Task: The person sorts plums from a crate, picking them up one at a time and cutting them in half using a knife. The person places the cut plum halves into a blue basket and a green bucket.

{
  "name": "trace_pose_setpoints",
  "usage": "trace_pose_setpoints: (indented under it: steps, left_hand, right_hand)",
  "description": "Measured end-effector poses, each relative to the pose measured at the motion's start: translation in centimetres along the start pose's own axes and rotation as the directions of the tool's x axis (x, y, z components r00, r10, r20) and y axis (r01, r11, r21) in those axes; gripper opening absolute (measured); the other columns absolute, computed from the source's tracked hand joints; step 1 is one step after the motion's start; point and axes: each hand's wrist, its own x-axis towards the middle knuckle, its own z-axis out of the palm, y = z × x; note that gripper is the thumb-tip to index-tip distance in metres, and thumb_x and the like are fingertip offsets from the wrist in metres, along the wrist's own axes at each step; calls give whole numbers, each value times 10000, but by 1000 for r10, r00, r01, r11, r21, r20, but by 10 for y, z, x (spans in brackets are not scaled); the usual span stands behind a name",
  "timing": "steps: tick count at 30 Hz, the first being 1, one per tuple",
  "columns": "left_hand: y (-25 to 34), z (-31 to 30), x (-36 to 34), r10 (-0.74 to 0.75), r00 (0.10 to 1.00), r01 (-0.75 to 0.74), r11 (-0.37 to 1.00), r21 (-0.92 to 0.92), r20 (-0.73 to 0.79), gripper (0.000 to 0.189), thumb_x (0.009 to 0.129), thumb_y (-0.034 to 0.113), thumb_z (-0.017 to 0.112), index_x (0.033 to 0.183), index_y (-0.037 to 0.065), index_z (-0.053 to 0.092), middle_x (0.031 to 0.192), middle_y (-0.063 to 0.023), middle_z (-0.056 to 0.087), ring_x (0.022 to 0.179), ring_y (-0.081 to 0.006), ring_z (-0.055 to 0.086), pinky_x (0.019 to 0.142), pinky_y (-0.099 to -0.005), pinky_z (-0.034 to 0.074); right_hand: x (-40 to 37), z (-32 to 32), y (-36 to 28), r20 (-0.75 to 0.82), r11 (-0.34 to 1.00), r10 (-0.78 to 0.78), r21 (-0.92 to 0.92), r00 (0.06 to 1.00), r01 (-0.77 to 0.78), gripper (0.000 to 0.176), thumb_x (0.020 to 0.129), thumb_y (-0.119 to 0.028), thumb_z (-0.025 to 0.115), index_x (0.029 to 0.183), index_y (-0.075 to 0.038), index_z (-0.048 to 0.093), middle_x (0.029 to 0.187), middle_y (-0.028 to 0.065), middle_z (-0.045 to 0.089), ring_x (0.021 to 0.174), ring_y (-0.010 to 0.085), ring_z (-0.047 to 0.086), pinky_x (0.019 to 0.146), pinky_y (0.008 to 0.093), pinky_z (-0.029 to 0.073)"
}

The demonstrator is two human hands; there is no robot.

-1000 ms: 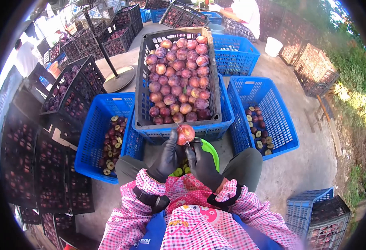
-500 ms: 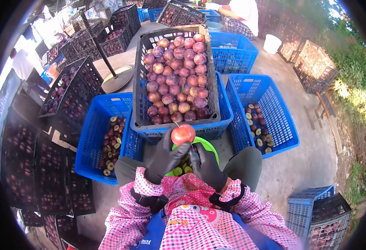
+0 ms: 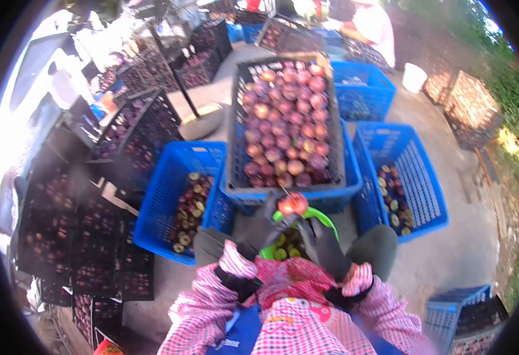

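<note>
My left hand [image 3: 262, 223], in a black glove, is closed around a red plum [image 3: 293, 203]. A thin pale sliver sticks up at the plum's top; I cannot make out what it is. Just right of the fruit is my right hand [image 3: 325, 241], also black-gloved, its fingers pressed together near the plum's underside. Whatever those fingers grip is hidden. Below both hands sits a bright green bucket [image 3: 327, 220] with cut, greenish plum pieces [image 3: 280, 253] inside. Beyond them a black crate [image 3: 234, 155] heaped with whole plums [image 3: 286, 118] rests on a blue crate [image 3: 352, 168].
Blue crates with cut plums stand at left [image 3: 153, 204] and right [image 3: 429, 201]. Black crates of plums [image 3: 64, 236] are stacked at far left. A pole on a round base [image 3: 203, 123] stands behind. Another person [image 3: 374, 26] sits at the back, near a white bucket [image 3: 414, 78].
The whole view has swung, so the crates and my hands appear farther right and slightly lower. The plum stays in my left hand, with my right hand still close beside it.
</note>
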Motion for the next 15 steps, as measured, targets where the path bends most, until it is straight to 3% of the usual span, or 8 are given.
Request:
trace_pose_setpoints:
  steps: [3,5,7,11,12,13,14,15]
  left_hand:
    - [12,7,-2,77,997,-76,996,51,-27,622,882,330,730,1351,19,462,1251,-145,603,1200,-259,578,1087,-412,393]
    - [9,6,6,310,951,-292,911,291,-15,618,867,350,734,1336,42,474,1307,-173,538,1286,-367,468,1144,-512,281]
    - [14,3,8,341,940,-324,881,346,10,615,862,352,732,1332,44,482,1306,-174,535,1280,-373,465,1147,-537,267]
    - [16,-5,14,315,946,-322,885,336,76,617,905,374,685,1357,22,455,1306,-158,541,1278,-306,500,1190,-504,213]
    - [14,1,7,82,990,-75,995,-65,112,601,959,381,623,1399,26,421,1333,-123,531,1305,-243,471,1171,-420,270]
    - [14,6,2,77,991,-70,996,-62,110,601,959,381,623,1399,26,421,1333,-123,531,1305,-243,471,1171,-420,270]
    - [27,9,-6,-35,986,87,940,-329,162,581,983,379,586,1413,30,409,1334,-106,528,1296,-220,473,1145,-384,305]
    - [35,13,-9,-118,964,237,793,-561,239,563,1008,377,549,1427,33,398,1335,-89,524,1288,-196,475,1120,-347,341]
  right_hand:
    - [1,-7,-20,-66,948,208,260,976,-184,257,1035,-244,479,1095,-14,577,705,104,582,568,250,594,542,365,461]
    - [-4,-16,-22,482,172,449,780,752,-602,335,1050,-331,461,1003,-26,592,674,5,537,544,87,475,493,271,365]
    - [-6,-11,-11,277,585,409,652,869,-483,327,1057,-319,441,1009,-26,579,665,7,532,563,83,476,494,269,370]
    - [-9,-14,-8,-25,837,336,465,942,-286,282,1060,-281,438,1056,-26,559,688,18,538,587,70,482,502,270,377]
    - [-6,-23,-13,-68,678,390,696,918,-237,272,1049,-275,464,1085,-22,557,731,35,557,595,85,504,514,285,399]
    - [0,-32,-17,-94,471,455,869,885,-150,270,1039,-268,490,1115,-17,554,775,51,575,604,99,526,526,300,421]
    - [13,-39,-18,-277,913,307,355,910,-200,389,946,-316,650,1158,-6,550,889,96,612,692,169,596,619,349,484]
    - [13,-38,-13,-278,913,308,354,910,-201,389,946,-316,650,1158,-6,550,889,96,612,692,169,596,619,349,484]
